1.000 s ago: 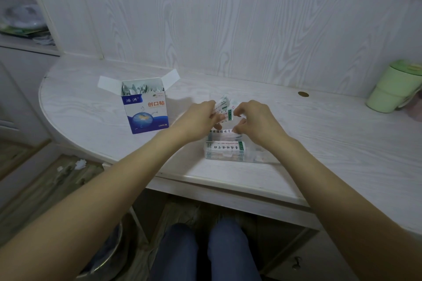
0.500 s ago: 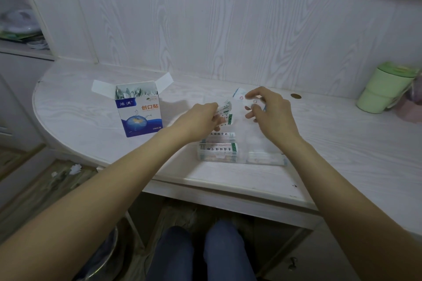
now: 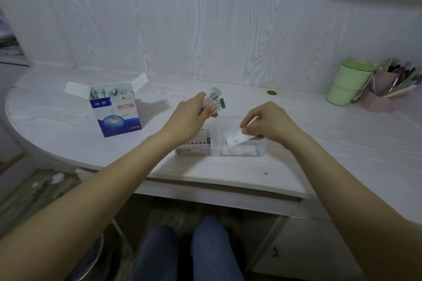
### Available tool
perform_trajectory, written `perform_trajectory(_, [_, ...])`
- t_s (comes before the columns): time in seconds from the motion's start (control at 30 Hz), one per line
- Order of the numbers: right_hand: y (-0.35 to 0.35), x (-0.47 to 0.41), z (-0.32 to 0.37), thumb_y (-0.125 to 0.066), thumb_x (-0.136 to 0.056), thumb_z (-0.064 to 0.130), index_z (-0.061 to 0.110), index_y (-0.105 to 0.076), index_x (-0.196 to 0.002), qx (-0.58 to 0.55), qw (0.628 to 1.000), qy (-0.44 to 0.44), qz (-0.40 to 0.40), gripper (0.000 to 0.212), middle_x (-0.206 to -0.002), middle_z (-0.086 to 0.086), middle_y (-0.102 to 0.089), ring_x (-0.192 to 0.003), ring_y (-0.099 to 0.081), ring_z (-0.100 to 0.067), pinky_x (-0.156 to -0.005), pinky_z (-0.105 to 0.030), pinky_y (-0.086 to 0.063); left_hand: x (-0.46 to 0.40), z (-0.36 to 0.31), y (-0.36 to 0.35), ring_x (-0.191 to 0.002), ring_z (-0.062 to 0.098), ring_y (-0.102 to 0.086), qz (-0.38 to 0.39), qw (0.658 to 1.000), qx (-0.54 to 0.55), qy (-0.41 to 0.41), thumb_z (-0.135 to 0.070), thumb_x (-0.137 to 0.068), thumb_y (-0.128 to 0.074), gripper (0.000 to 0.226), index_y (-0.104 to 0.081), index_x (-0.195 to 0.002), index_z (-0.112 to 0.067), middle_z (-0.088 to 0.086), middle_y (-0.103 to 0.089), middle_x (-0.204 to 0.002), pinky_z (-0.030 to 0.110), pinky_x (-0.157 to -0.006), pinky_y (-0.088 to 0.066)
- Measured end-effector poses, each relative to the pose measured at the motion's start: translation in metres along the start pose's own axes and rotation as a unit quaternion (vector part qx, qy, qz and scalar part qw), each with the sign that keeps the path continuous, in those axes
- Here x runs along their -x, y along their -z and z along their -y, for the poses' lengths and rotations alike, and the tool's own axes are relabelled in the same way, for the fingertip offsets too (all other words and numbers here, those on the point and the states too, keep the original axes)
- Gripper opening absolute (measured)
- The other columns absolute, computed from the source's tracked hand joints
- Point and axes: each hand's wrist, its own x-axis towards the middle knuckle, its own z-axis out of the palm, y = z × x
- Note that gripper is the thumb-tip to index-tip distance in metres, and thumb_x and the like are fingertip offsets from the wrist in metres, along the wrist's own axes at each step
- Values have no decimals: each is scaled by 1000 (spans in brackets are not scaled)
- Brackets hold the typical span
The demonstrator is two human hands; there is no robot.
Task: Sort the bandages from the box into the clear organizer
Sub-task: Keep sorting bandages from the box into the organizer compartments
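Desk point(image 3: 296, 143) carries the open box point(image 3: 116, 109) at left, well apart from the clear organizer point(image 3: 260, 150) near the front edge. Left hand point(image 3: 189, 118) grips a fanned stack of bandages point(image 3: 214, 100) above it; right hand point(image 3: 271, 123) pinches one bandage point(image 3: 237, 139) over the right compartment. Risks: stack slips (loose fan), or the strip catches the divider and lands in the wrong section.

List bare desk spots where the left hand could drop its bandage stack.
Free: desk between the open box and clear organizer; the stretch behind the organizer up to the wall; the run right of it toward the green cup. Crowded: the organizer itself, under the right hand, and the cup corner.
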Motion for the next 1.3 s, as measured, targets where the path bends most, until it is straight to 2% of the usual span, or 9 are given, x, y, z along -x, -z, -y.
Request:
perform_trajectory(0.07, [-5,-1,1,-73,-77,3,9,-74,-78,30,1000,-1,4,6,-63,-3,-64,-57,-62,-11,-60,-20,-55,2,-3,-1,-96,20,-63,16,1000,-3,-1,-31,-100,-43,29,-53,-111,-6,-2,-68,-108,41,-84,-48])
perform_trajectory(0.27, [-16,-3,0,-72,-76,9,16,-75,-77,127,992,1,19,7,-71,4,-67,-72,-65,-13,-69,-28,-56,8,-10,-4,-95,17,-62,51,999,-4,-15,-32,-100,-43,24,-52,-107,-11,-2,-69,-107,37,-79,-49])
perform_trajectory(0.43, [-20,-3,-3,-75,-77,14,20,-75,-80,158,987,7,18,7,-82,3,-70,-83,-64,-14,-77,-33,-55,9,-15,-13,-78,11,-58,108,993,-42,-26,-34,-101,-41,27,-51,-106,-10,-6,-71,-104,21,-63,-42])
perform_trajectory(0.53, [-22,-4,-6,-74,-78,15,17,-75,-83,170,985,10,22,6,-80,1,-68,-79,-62,-16,-69,-30,-51,6,-16,-20,-76,13,-55,141,986,-88,-32,-33,-101,-40,24,-49,-98,-11,-2,-71,-103,21,-61,-39])
perform_trajectory(0.6, [-22,-4,-7,-73,-79,15,16,-75,-84,171,985,18,25,5,-73,-1,-64,-69,-58,-16,-58,-26,-43,2,-17,-24,-76,19,-53,155,976,-146,-35,-34,-101,-39,24,-45,-91,-13,6,-69,-99,31,-63,-38])
perform_trajectory(0.77, [-13,0,-7,-68,-81,12,19,-69,-75,167,983,40,59,10,-57,3,-51,-57,-45,-15,-48,-24,-31,-1,-22,-29,-81,25,-46,176,956,-235,-8,-38,-100,-37,25,-41,-88,-16,7,-47,-87,33,-69,-35])
perform_trajectory(0.97, [7,5,-11,-43,-90,1,14,-67,-94,152,985,44,63,27,-89,2,-69,-84,-57,-10,-63,-17,-40,-4,-23,-28,-83,25,-47,181,952,-245,-4,-36,-100,-38,25,-41,-87,-16,6,-47,-87,33,-69,-35])
perform_trajectory(1.13, [6,8,-12,-35,-88,-1,15,-63,-87,163,983,36,82,32,-92,2,-72,-73,-52,-2,-60,-19,-36,-7,-27,-31,-85,27,-52,189,954,-231,10,-34,-100,-40,24,-42,-85,-15,9,-54,-93,32,-68,-37])
perform_trajectory(1.3, [4,10,-9,-36,-87,0,17,-66,-87,232,966,17,111,35,-103,-5,-65,-97,-60,-22,-87,-36,-50,-8,-29,-30,-83,24,-52,197,955,-222,21,-34,-100,-40,23,-44,-88,-14,7,-54,-93,31,-68,-38])
